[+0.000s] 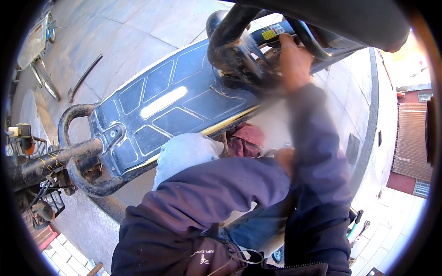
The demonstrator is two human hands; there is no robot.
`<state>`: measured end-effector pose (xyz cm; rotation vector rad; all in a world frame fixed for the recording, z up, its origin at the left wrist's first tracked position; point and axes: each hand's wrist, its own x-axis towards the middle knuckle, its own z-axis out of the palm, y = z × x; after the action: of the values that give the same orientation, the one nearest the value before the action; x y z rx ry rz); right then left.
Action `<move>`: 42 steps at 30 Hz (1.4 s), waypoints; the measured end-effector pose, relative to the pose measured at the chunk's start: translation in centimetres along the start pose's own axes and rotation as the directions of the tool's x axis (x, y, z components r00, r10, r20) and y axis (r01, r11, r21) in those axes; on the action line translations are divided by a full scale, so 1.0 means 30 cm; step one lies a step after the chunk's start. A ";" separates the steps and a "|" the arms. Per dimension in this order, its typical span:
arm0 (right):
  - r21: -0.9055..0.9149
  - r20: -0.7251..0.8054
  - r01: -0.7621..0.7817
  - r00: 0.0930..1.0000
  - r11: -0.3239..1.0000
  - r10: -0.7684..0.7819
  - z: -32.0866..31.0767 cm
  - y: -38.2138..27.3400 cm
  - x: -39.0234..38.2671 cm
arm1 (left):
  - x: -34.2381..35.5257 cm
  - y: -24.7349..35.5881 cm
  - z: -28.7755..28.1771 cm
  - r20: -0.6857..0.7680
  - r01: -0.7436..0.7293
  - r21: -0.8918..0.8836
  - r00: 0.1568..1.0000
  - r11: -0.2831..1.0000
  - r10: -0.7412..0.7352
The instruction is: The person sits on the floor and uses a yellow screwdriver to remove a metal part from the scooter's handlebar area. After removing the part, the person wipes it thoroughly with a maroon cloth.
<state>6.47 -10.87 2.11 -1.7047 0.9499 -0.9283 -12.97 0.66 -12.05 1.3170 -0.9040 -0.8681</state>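
Observation:
A dark electric scooter with a black, panelled footboard and tubular guards lies across the view from lower left to upper right. My right hand reaches among its black tubes at the upper right, beside a yellow and white label. Its fingers look curled there, but what they grip is hidden. Below, by the scooter's near side, is my left hand, largely covered by my right sleeve; its fingers do not show. A dark red cloth lies to its left, under the footboard's edge.
The scooter's thick steering column and front guard loops stand at left. A curved dark bar lies on the paving beyond, near a bicycle wheel. My pale blue trouser knee is close to the footboard. A teal-handled tool is at lower right.

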 end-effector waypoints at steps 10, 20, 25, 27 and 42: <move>-0.468 0.208 0.510 0.857 0.722 -0.471 -0.152 -0.045 -0.218 | 0.061 0.111 -0.172 0.230 -0.436 0.457 0.900 0.775 0.371; -0.392 0.122 0.329 0.944 0.859 -0.305 -0.584 -0.064 -0.384 | 0.190 0.338 -0.323 0.184 0.058 0.648 0.956 0.760 -0.230; -0.171 0.187 -0.034 0.980 0.985 0.066 -0.672 -0.007 -0.390 | 0.226 0.355 -0.368 0.157 0.220 0.348 0.945 0.911 -0.288; -0.140 0.296 -0.079 0.948 0.987 0.118 -0.682 0.031 -0.385 | 0.222 0.409 -0.380 0.169 0.392 0.168 0.893 0.905 -0.418; 0.071 0.682 -0.379 0.693 0.923 0.232 -0.710 0.162 -0.285 | 0.316 0.542 -0.483 -0.094 0.090 0.598 0.995 0.796 -0.042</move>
<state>-16.95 -12.13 1.83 -1.4617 0.5897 -0.1368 4.36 -1.05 4.10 1.9306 -1.1310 -0.5863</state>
